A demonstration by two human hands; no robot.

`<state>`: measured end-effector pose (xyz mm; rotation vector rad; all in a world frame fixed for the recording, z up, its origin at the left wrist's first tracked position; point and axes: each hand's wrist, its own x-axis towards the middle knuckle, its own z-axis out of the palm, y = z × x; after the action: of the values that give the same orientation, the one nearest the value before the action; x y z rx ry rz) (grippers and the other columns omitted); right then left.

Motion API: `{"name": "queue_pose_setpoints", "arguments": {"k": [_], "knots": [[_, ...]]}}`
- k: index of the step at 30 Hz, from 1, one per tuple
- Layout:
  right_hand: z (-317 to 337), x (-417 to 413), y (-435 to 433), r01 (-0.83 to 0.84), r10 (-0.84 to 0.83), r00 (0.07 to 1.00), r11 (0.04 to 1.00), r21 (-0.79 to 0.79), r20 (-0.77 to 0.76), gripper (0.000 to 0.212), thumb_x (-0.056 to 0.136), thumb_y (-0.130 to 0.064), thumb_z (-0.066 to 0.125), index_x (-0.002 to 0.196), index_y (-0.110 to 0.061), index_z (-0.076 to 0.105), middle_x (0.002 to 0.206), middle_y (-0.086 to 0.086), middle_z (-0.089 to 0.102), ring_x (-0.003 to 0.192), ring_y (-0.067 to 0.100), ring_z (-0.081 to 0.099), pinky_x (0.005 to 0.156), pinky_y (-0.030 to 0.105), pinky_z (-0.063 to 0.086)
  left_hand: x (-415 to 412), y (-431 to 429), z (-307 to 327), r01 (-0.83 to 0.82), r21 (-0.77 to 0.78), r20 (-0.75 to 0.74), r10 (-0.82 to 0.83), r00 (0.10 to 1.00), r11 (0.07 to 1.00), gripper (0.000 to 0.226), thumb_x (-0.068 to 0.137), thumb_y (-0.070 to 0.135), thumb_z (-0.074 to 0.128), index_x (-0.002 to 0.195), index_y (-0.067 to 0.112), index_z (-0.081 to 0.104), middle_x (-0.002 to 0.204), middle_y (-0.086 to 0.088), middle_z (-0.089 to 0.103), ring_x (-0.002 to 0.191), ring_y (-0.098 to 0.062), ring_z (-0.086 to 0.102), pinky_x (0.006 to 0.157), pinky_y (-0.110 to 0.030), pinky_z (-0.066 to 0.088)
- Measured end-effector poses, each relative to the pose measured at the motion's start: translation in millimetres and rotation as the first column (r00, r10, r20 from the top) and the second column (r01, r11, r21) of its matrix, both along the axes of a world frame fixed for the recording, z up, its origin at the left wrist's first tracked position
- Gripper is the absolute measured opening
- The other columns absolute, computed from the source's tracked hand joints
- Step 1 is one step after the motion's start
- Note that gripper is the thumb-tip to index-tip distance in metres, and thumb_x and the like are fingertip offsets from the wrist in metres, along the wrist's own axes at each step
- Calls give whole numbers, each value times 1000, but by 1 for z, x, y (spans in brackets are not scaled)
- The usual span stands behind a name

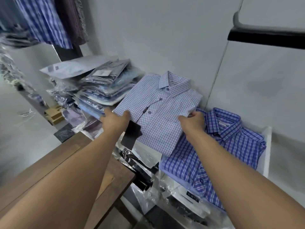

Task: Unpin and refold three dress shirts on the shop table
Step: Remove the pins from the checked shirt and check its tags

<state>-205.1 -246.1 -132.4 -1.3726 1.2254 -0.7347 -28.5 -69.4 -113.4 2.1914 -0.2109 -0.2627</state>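
A folded light-blue checked dress shirt lies collar away from me, partly over a darker blue plaid folded shirt at the right. My left hand grips the light shirt's left edge, thumb on top. On the opposite edge, my right hand holds the fabric with fingers curled under it. A black hang tag dangles on a dark string from the shirt's placket.
A leaning stack of shirts in clear plastic bags stands at the left. More bagged items and loose plastic lie below the shirts. A brown wooden table is at lower left. Hanging shirts fill the upper left; a grey wall is behind.
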Motion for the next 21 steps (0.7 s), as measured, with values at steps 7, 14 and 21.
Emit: {"name": "queue_pose_setpoints", "arguments": {"k": [7, 14, 21], "knots": [[12, -7, 0, 34, -40, 998, 995, -97, -55, 14, 89, -15, 59, 75, -17, 56, 77, -2, 62, 64, 15, 57, 55, 27, 43, 1, 9, 12, 61, 138, 205, -88, 975, 989, 19, 90, 31, 55, 98, 16, 62, 85, -8, 68, 84, -34, 65, 79, -45, 57], [11, -10, 16, 68, -76, 997, 965, -255, -23, 25, 72, -25, 59, 56, -18, 42, 80, 9, 52, 68, 19, 47, 57, 25, 36, -15, 15, 11, 138, -89, 339, -100, 935, 986, 21, 92, 15, 44, 102, 8, 61, 111, -13, 56, 91, -28, 52, 76, -33, 38], [18, -11, 37, 129, -128, 992, 972, -195, 20, 24, 87, -13, 56, 106, -15, 41, 86, -5, 45, 69, 18, 49, 56, 31, 39, -23, 45, 6, 261, -66, 255, -237, 938, 963, 33, 94, 16, 38, 121, 22, 55, 89, -3, 67, 67, -22, 58, 60, -37, 45]]}}
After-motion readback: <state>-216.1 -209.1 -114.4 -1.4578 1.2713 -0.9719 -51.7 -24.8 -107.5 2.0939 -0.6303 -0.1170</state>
